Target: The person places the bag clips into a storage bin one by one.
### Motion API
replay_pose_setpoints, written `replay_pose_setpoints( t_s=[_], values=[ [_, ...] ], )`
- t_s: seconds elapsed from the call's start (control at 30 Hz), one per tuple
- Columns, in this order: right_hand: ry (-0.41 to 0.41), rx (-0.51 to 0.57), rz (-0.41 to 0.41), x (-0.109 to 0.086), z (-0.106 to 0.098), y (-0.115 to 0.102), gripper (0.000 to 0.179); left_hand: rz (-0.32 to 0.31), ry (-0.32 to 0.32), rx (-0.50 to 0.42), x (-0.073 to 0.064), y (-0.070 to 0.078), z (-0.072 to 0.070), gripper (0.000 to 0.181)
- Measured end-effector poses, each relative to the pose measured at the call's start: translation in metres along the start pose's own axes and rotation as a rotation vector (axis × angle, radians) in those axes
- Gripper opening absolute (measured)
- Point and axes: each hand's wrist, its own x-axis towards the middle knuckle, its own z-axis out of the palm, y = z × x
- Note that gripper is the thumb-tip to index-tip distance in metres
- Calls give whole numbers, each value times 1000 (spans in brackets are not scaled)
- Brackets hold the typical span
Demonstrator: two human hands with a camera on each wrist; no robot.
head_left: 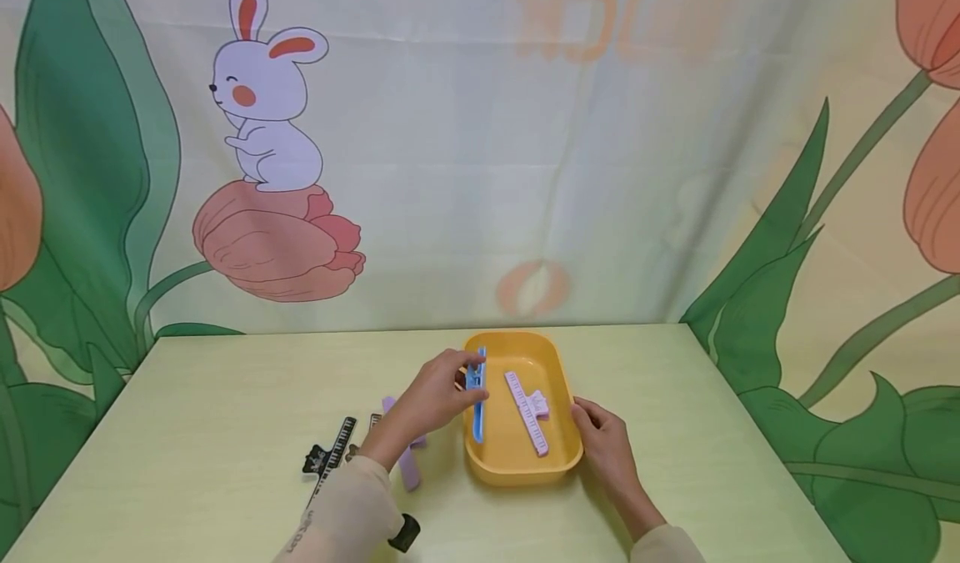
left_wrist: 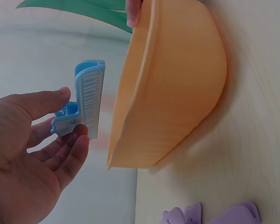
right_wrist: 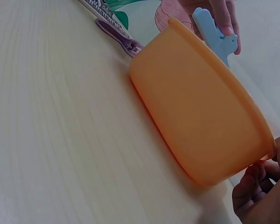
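My left hand pinches a light blue clip above the left side of a yellow-orange basin. In the left wrist view the blue clip shows a piano-key pattern on its long bar, and the thumb and fingers hold its handle part. My right hand grips the basin's right rim; in the right wrist view its thumb and fingers are at the rim's near corner. Inside the basin lies a pale pink clip with piano keys along its bar.
Left of the basin, a purple clip lies on the pale wooden table, partly behind my left forearm. Farther left is a black piano-key clip. Another patterned clip is mostly hidden by the arm. A printed curtain hangs behind the table.
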Motion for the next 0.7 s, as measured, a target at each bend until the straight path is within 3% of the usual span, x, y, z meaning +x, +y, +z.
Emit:
replay_pose_setpoints(
  t_s=[0.3,0.7],
  values=[
    [3,-2,1,0,0,0,39,-5,31,48,1,-8,6,47],
    [7,-1,0,0,-1,0,42,-13,22,79,3,-15,12,48]
  ],
)
